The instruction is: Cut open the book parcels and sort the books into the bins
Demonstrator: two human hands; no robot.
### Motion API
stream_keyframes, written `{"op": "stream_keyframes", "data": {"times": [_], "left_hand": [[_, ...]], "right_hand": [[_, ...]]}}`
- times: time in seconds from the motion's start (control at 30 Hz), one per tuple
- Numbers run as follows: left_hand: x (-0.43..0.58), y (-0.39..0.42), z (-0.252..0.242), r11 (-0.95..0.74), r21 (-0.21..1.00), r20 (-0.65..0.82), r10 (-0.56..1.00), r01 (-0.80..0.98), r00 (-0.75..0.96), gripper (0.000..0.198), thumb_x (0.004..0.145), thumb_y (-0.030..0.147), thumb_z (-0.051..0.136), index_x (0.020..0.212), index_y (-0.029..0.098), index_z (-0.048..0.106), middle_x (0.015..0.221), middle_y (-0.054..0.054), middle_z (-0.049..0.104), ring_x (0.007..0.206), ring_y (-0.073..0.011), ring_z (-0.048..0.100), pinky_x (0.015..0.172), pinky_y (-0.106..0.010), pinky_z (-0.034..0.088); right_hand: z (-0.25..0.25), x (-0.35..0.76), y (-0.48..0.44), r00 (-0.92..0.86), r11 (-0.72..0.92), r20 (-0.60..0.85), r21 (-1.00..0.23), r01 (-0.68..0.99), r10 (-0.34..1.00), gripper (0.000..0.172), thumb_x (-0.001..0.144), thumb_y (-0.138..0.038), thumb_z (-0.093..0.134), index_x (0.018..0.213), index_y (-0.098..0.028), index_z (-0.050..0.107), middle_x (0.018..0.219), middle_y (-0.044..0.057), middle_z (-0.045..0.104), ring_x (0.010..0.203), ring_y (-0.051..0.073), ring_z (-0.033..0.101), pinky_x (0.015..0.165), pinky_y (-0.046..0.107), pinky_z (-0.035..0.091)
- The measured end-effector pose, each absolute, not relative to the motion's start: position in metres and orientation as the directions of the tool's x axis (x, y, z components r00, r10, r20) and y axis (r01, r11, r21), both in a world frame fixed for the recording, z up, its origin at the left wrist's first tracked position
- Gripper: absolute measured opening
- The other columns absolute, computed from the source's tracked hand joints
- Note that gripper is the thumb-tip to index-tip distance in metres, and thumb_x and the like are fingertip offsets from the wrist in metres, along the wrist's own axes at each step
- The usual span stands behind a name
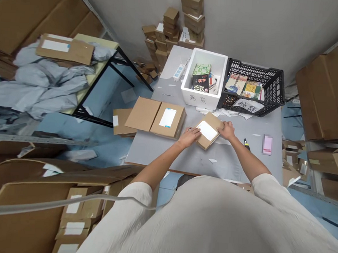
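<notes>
A small cardboard box with a white label lies tilted on the grey table, between my two hands. My left hand grips its left side, fingers resting over the label's edge. At the upper right corner, my right hand has its fingers closed on the same box. To the left of my left hand sits a larger labelled cardboard box with its flap folded out. A yellow and black cutter lies right of my right forearm.
Behind the boxes stand a white foam bin and a black plastic crate, both holding books. A phone lies at right, a power strip at the back. Stacked parcels line the wall; a large open carton is at lower left.
</notes>
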State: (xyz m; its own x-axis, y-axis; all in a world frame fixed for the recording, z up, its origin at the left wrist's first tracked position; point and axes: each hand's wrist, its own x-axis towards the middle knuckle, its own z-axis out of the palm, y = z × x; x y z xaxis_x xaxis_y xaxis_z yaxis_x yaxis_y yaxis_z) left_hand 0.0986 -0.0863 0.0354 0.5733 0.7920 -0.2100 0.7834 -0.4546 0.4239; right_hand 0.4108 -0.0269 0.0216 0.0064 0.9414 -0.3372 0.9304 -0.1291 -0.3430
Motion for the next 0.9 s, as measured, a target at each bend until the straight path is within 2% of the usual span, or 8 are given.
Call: {"op": "stream_keyframes", "data": {"times": [0.1, 0.2, 0.3, 0.4, 0.5, 0.73, 0.8, 0.9], "left_hand": [[0.118, -0.084, 0.035, -0.287, 0.456, -0.203, 0.888, 0.843, 0.412, 0.056, 0.097, 0.014, 0.066, 0.151, 0.031, 0.069, 0.166, -0.015, 0.062, 0.159, -0.0370, 0.053, 0.133, -0.057, 0.040], [0.139, -0.080, 0.031, -0.091, 0.498, -0.254, 0.936, 0.862, 0.245, 0.059, 0.101, 0.021, 0.063, 0.160, 0.029, 0.061, 0.152, -0.018, 0.065, 0.142, -0.0405, 0.065, 0.124, -0.057, 0.051], [0.159, -0.077, 0.026, -0.063, 0.555, -0.315, 0.907, 0.829, 0.280, 0.069, 0.102, 0.025, 0.061, 0.170, 0.025, 0.049, 0.153, -0.020, 0.062, 0.132, -0.0392, 0.071, 0.118, -0.054, 0.056], [0.171, -0.078, 0.022, -0.069, 0.599, -0.341, 0.879, 0.798, 0.332, 0.069, 0.101, 0.027, 0.061, 0.170, 0.024, 0.049, 0.159, -0.021, 0.058, 0.136, -0.0379, 0.069, 0.121, -0.052, 0.055], [0.173, -0.083, 0.019, -0.057, 0.602, -0.351, 0.877, 0.796, 0.328, 0.071, 0.100, 0.031, 0.064, 0.169, 0.026, 0.049, 0.157, -0.020, 0.059, 0.138, -0.0374, 0.068, 0.121, -0.050, 0.054], [0.164, -0.092, 0.014, -0.038, 0.660, -0.376, 0.848, 0.751, 0.373, 0.092, 0.102, 0.042, 0.061, 0.183, 0.021, 0.023, 0.148, -0.022, 0.070, 0.129, -0.0393, 0.075, 0.113, -0.053, 0.058], [0.165, -0.086, 0.014, 0.009, 0.664, -0.402, 0.847, 0.748, 0.347, 0.091, 0.102, 0.042, 0.062, 0.182, 0.020, 0.025, 0.146, -0.021, 0.073, 0.133, -0.0389, 0.074, 0.115, -0.052, 0.057], [0.172, -0.071, 0.015, 0.118, 0.670, -0.419, 0.875, 0.733, 0.242, 0.086, 0.101, 0.040, 0.062, 0.179, 0.017, 0.033, 0.162, -0.024, 0.066, 0.147, -0.0373, 0.067, 0.123, -0.050, 0.052]], "right_hand": [[0.019, 0.437, -0.057, 0.166, -0.279, -0.314, -0.361, 0.890, 0.935, 0.061, 0.097, -0.058, 0.073, 0.143, -0.019, 0.063, 0.149, 0.021, 0.061, 0.144, 0.042, 0.056, 0.122, 0.056, 0.048], [0.020, 0.453, -0.086, 0.299, -0.404, -0.310, -0.368, 0.838, 0.903, 0.058, 0.091, -0.062, 0.078, 0.128, -0.020, 0.063, 0.141, 0.021, 0.066, 0.138, 0.041, 0.061, 0.117, 0.055, 0.051], [0.021, 0.457, -0.111, 0.375, -0.491, -0.334, -0.408, 0.770, 0.865, 0.051, 0.090, -0.063, 0.077, 0.117, -0.024, 0.058, 0.132, 0.018, 0.073, 0.129, 0.039, 0.067, 0.109, 0.051, 0.055], [0.022, 0.455, -0.130, 0.407, -0.556, -0.382, -0.493, 0.670, 0.829, 0.044, 0.092, -0.060, 0.074, 0.113, -0.028, 0.053, 0.119, 0.015, 0.080, 0.113, 0.036, 0.074, 0.097, 0.046, 0.059], [0.022, 0.453, -0.147, 0.433, -0.579, -0.385, -0.546, 0.605, 0.815, 0.041, 0.092, -0.058, 0.073, 0.112, -0.029, 0.053, 0.116, 0.014, 0.082, 0.108, 0.035, 0.076, 0.090, 0.042, 0.060], [0.022, 0.467, -0.171, 0.497, -0.641, -0.404, -0.474, 0.604, 0.768, 0.035, 0.106, -0.057, 0.057, 0.119, -0.025, 0.064, 0.116, 0.016, 0.083, 0.116, 0.037, 0.077, 0.103, 0.048, 0.060], [0.023, 0.473, -0.167, 0.496, -0.649, -0.419, -0.479, 0.591, 0.761, 0.040, 0.107, -0.055, 0.056, 0.129, -0.023, 0.066, 0.124, 0.018, 0.083, 0.121, 0.037, 0.077, 0.108, 0.050, 0.059], [0.021, 0.479, -0.151, 0.453, -0.606, -0.404, -0.564, 0.560, 0.795, 0.052, 0.104, -0.051, 0.060, 0.146, -0.021, 0.064, 0.147, 0.019, 0.076, 0.132, 0.034, 0.075, 0.116, 0.047, 0.057]]}}
